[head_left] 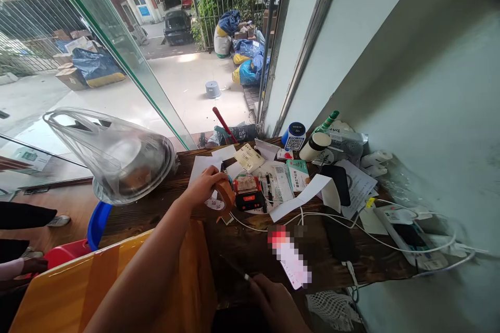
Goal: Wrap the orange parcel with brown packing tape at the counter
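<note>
My left hand (205, 184), out at twelve o'clock over the wooden desk (250, 252), grips the brown tape roll (226, 195) on edge, fingers over its rim for a firm hold, the label printer (250, 196) at its three o'clock, while my right hand (277, 302) at six pinches a thin pen (236, 269), tip toward ten.

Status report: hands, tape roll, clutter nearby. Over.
Left hand shut on brown tape roll, above wooden desk. Right hand grips thin dark tool. Red-black device and loose papers crowd beside the roll.
</note>
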Available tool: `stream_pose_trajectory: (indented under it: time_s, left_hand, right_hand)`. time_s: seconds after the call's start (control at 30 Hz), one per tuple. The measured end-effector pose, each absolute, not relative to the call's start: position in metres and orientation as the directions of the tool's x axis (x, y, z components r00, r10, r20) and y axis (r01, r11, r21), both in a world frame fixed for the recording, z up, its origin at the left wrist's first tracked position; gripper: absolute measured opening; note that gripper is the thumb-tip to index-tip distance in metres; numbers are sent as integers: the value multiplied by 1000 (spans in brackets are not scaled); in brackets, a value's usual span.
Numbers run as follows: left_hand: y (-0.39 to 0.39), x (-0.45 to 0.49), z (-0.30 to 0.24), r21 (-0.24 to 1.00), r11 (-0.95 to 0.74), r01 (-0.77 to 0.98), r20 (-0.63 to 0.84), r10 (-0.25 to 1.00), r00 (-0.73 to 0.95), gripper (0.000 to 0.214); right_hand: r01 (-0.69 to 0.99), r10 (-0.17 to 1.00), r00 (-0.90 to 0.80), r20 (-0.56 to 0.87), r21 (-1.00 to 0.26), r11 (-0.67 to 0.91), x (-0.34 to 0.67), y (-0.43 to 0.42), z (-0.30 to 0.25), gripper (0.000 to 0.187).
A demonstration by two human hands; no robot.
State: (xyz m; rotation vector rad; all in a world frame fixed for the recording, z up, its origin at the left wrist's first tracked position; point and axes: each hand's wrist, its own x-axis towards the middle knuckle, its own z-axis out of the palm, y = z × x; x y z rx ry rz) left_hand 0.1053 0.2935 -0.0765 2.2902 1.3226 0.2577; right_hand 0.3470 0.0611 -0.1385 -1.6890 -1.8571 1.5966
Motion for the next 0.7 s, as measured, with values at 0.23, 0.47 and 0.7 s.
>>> stream_pose_trajectory:
  time_s: [0.23, 0.47, 0.7]
  left_hand:
    - [299, 98, -79, 471, -343, 813, 180, 939, 292, 57]
    - [294, 99, -78, 570, -216, 793, 262, 962, 73, 55]
    - [295, 101, -73, 689, -22, 724, 199, 967, -160, 57]
  right_hand:
    - [834, 868, -92, -488, -514, -201, 316, 100, -187, 28]
    - [803, 927, 38, -373, -541, -251, 275, 124, -204, 48]
    - [140, 913, -331, -238, -969, -202, 208, 26, -176, 67]
